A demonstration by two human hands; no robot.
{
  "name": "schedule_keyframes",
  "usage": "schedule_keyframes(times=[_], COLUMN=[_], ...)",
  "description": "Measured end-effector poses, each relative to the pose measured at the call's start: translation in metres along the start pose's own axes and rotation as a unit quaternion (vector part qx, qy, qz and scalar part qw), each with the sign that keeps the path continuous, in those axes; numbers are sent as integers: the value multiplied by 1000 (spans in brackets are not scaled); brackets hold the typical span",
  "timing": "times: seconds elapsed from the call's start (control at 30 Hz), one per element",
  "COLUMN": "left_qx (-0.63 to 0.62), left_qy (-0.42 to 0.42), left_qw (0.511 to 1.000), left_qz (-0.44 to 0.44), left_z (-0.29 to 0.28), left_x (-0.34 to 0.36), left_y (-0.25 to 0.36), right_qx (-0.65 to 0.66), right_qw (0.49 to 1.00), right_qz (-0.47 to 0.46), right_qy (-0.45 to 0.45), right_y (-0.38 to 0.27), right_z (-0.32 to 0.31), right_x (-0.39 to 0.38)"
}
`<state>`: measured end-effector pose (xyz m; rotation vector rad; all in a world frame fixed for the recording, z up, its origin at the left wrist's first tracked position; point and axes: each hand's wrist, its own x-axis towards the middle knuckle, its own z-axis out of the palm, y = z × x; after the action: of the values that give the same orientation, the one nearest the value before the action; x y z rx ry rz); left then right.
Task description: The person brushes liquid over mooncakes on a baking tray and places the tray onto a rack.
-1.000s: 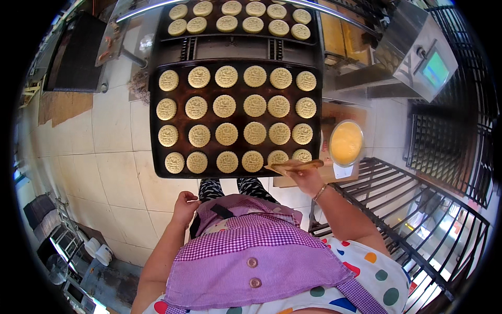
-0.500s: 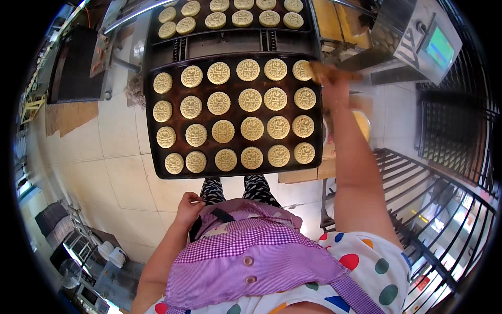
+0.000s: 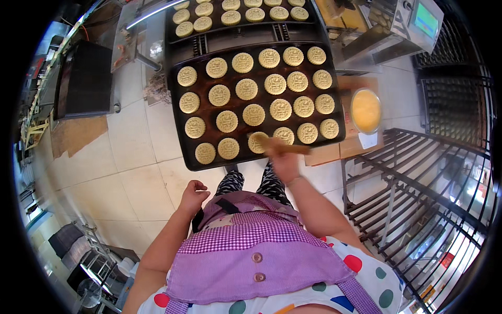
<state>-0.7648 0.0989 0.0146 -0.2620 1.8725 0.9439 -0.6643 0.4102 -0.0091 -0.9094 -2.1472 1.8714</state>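
My right hand (image 3: 285, 161) grips a wooden-handled brush (image 3: 280, 146), its tip on a round stamped pastry (image 3: 257, 141) in the near row of a dark baking tray (image 3: 181, 135). The tray holds several rows of pale round pastries. A bowl of yellow egg wash (image 3: 365, 110) stands to the tray's right on a cardboard box (image 3: 334, 153). My left hand (image 3: 193, 194) hangs by my hip with fingers curled, holding nothing, beside my purple checked apron (image 3: 251, 251).
A second tray of pastries (image 3: 235, 13) lies farther back. A metal machine with a green screen (image 3: 424, 21) stands at the top right. A dark wire rack (image 3: 418, 199) fills the right side. Pale floor tiles (image 3: 130, 157) spread to the left.
My right hand swung from the tray's near right corner up to its far right, then back down to the near row's middle with the brush. The left hand stayed at my hip.
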Motion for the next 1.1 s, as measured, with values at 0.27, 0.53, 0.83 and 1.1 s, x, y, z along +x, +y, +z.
schedule_keyframes(times=[0.27,0.53,0.83,1.1], left_qx=[7,15,-270,-329], left_qy=[11,-3,205,314], left_qw=[1000,1000,940,890], left_qz=[22,3,28,-22], left_z=[-35,-19,-21,-32], left_x=[-6,-4,43,60], left_y=[-17,-18,1,-1], right_qx=[-178,-256,-140,216], right_qw=[978,906,970,845], right_qz=[25,47,44,204], right_qy=[109,335,192,444], right_y=[6,37,31,46], right_z=[44,-188,-83,-274], right_x=[4,28,21,35])
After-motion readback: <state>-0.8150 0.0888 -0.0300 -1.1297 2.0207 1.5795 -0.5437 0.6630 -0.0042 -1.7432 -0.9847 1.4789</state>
